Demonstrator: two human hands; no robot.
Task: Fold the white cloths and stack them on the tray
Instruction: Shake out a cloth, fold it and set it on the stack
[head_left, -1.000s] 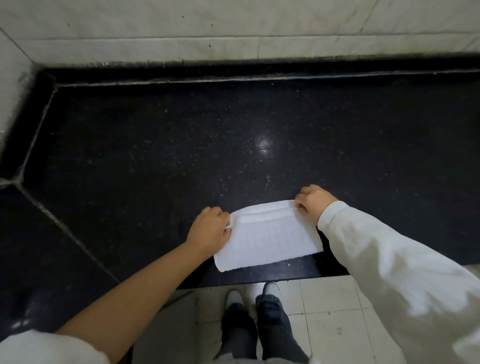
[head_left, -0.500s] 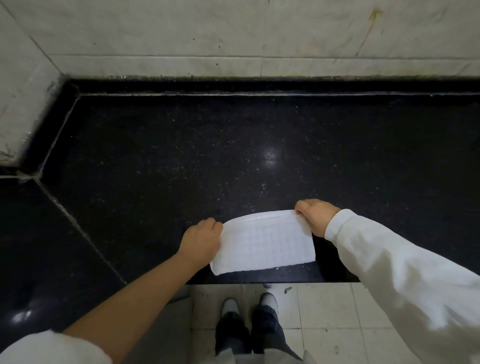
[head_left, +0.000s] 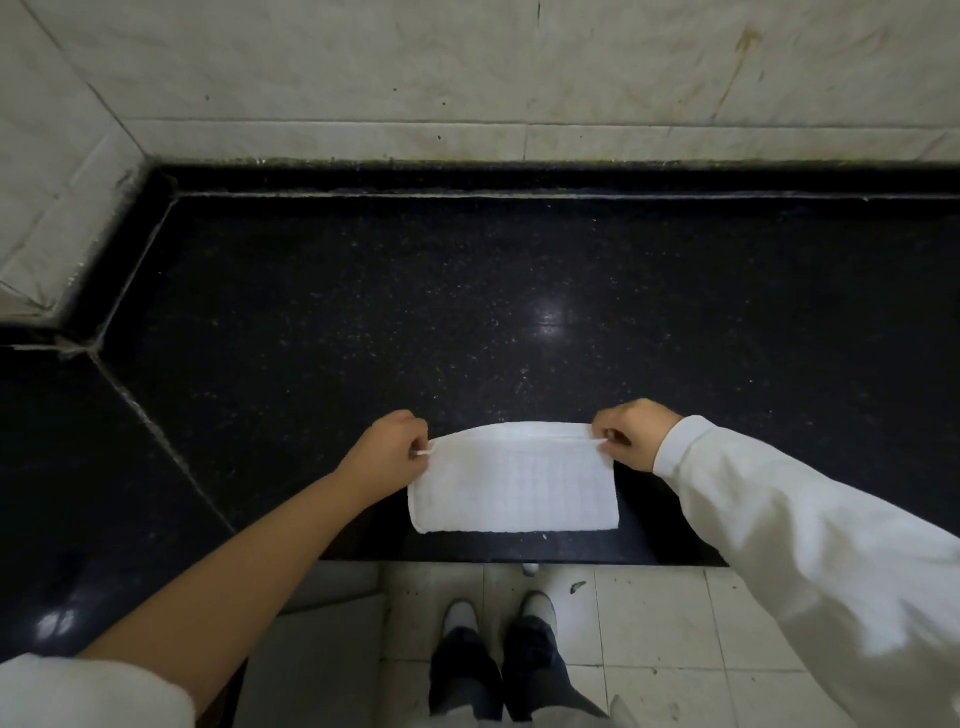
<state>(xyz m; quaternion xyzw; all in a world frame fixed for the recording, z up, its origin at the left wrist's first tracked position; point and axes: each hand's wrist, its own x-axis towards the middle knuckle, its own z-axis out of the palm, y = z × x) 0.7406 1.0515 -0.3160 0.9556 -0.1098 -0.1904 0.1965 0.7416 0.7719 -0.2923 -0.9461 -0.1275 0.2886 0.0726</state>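
A white waffle-textured cloth (head_left: 511, 486), folded into a rectangle, lies near the front edge of the black speckled counter (head_left: 467, 312). My left hand (head_left: 387, 449) pinches its far left corner. My right hand (head_left: 631, 434) pinches its far right corner. The far edge of the cloth is lifted slightly and stretched between the two hands; the near edge rests on the counter. No tray is in view.
A pale tiled wall (head_left: 467, 78) runs behind the counter and angles in at the left. The counter's front edge (head_left: 519, 561) drops to a white tiled floor (head_left: 649, 623), where my shoes (head_left: 498, 616) stand.
The cloth has been straightened and squared to the counter edge. Both hands have shifted slightly apart along its far edge, pulling it taut. The view has tilted up toward the wall.
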